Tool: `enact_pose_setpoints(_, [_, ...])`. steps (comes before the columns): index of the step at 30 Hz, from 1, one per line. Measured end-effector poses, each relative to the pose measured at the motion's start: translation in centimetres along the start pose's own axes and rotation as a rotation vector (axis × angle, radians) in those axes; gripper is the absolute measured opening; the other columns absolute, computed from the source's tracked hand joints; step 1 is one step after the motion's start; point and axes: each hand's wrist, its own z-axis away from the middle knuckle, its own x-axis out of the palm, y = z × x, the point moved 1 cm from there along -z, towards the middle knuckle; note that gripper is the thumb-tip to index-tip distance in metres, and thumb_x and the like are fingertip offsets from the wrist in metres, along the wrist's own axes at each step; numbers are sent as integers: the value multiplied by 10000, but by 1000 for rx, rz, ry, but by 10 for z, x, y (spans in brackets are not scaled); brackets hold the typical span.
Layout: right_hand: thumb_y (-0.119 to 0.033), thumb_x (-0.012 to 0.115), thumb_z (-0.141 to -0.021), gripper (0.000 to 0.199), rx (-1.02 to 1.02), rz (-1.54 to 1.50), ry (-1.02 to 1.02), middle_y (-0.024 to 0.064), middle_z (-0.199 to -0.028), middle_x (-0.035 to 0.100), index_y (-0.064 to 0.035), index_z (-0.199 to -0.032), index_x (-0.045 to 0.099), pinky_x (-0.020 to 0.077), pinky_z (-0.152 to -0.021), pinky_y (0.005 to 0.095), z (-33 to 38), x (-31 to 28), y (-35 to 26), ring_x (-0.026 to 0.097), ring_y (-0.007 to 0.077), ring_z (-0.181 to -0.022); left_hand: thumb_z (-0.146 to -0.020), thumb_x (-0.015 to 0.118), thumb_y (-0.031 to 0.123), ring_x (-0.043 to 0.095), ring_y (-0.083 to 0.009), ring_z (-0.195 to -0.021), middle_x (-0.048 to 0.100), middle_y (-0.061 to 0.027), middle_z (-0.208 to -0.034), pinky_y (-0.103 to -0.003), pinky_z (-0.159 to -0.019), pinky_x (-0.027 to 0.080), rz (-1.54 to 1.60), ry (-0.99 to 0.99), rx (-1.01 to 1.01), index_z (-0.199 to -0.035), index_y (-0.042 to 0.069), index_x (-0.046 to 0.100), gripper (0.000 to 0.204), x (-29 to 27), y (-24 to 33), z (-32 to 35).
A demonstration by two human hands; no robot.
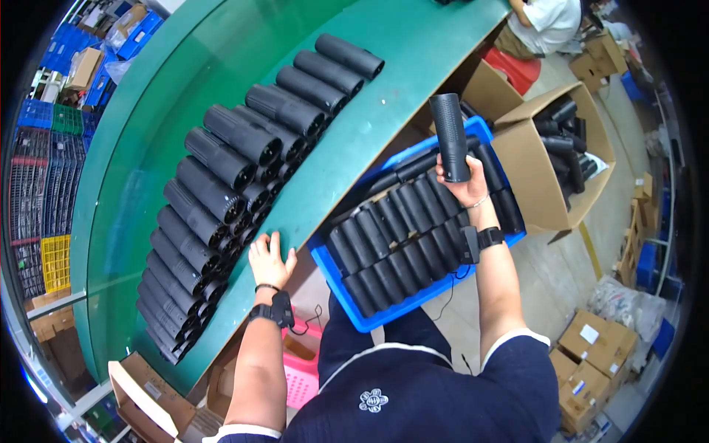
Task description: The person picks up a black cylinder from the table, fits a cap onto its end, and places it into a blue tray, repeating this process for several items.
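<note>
My right hand [467, 186] is closed round the lower end of a black ribbed plastic tube [450, 136], holding it nearly upright above a blue crate [384, 317]. Rows of similar black tubes [402, 214] lie packed in that crate. On the edge of the green workbench [369, 136] rests my left hand [270, 262], fingers spread and nothing in it. Just beyond it, a long stack of black cylinders [214, 177] lies piled on the bench, with their open ends toward me. Each of my wrists wears a small black device on a strap.
An open cardboard box [535, 170] of loose black parts stands right of the crate. A pink basket [301, 376] sits below the bench, by my left arm. Another person [543, 26] is at the far right beside a red stool [513, 70]. Cartons [598, 347] are stacked at the lower right.
</note>
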Motion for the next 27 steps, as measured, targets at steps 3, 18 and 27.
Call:
enact_pose_setpoints(3, [-349,647,-828,578,-145,287,142,121,-1011,598,-47,-1283,460,511,-738,368,-46,30,-38,601,218,-874,-713,699,329,470,-329,-973,480,-146,-1073,-445,-865,402,10,-8,-15,-1157,64,550,538,-1,1,-1])
enact_pose_setpoints(18, [-351,760,-745,528,-429,1460,433,174,-1037,642,-80,-1148,553,493,-867,368,-316,42,-48,623,289,-968,-692,702,317,461,-348,-954,460,-151,-1053,-454,-838,401,18,-22,-21,-1163,70,529,560,-2,2,1])
enact_pose_setpoints(27, [-204,586,-936,198,-598,556,385,63,-895,641,-10,-968,609,491,-842,275,-206,33,-30,617,165,-854,-716,697,360,482,-341,-953,490,-156,-1074,-455,-840,412,-13,-12,-48,-1155,74,567,541,-2,-13,2])
